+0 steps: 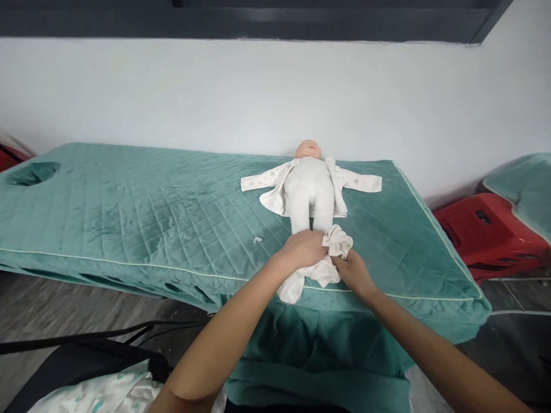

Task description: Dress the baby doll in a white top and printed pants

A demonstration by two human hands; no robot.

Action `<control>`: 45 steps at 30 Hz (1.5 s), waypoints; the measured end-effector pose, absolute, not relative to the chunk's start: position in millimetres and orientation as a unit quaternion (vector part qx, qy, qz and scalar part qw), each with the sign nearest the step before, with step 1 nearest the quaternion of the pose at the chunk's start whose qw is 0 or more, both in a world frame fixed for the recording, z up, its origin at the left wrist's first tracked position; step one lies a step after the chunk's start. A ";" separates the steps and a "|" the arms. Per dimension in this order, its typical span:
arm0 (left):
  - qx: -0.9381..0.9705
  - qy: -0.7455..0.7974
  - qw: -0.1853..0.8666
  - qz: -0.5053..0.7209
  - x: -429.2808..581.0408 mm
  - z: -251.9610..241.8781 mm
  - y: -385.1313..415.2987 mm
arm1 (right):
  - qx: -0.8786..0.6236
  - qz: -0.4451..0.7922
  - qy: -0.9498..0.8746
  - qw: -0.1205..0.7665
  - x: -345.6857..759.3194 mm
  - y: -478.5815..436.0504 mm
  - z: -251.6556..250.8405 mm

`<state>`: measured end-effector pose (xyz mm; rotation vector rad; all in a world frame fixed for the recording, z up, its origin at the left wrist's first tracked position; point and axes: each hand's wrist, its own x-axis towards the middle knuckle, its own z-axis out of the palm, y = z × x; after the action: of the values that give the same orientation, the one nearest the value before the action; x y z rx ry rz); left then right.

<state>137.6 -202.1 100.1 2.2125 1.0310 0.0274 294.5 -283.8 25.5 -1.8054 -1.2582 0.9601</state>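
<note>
Right of centre in the frame, a doll (310,186) lies on a green bed (193,212), its open jacket (276,198) bearing print too small to read. Below, left hand (305,248) and right hand (353,273) both grip bunched white cloth (338,241).

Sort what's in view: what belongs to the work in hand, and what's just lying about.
In the work:
- doll
- printed jacket, spread under the doll
- bunched white cloth, at both hands
- green padded cover, beneath

Lying about:
- small white scrap
- red plastic stool
</note>
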 end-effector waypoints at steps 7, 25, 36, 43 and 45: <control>0.776 0.334 0.519 0.128 119.8 93.1 -198.1 | -0.667 0.366 -0.466 0.452 293.1 -287.2 16.8; 0.646 0.280 0.662 0.256 119.4 108.8 -133.4 | -0.617 0.280 -0.450 0.582 317.9 -218.8 14.7; 0.698 0.338 0.524 0.352 109.3 75.9 -100.9 | -0.632 0.252 -0.494 0.542 319.7 -179.4 22.0; 0.524 0.227 0.716 0.400 88.3 48.1 -94.3 | -0.494 0.149 -0.753 0.409 308.7 -172.6 70.2; 0.509 0.210 0.724 0.415 90.7 44.2 -95.2 | -0.484 0.235 -0.782 0.314 297.2 -160.1 94.5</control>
<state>90.7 -95.2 44.2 1.1229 0.4627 0.9159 297.2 -160.1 94.5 -1.2761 -2.0627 0.6188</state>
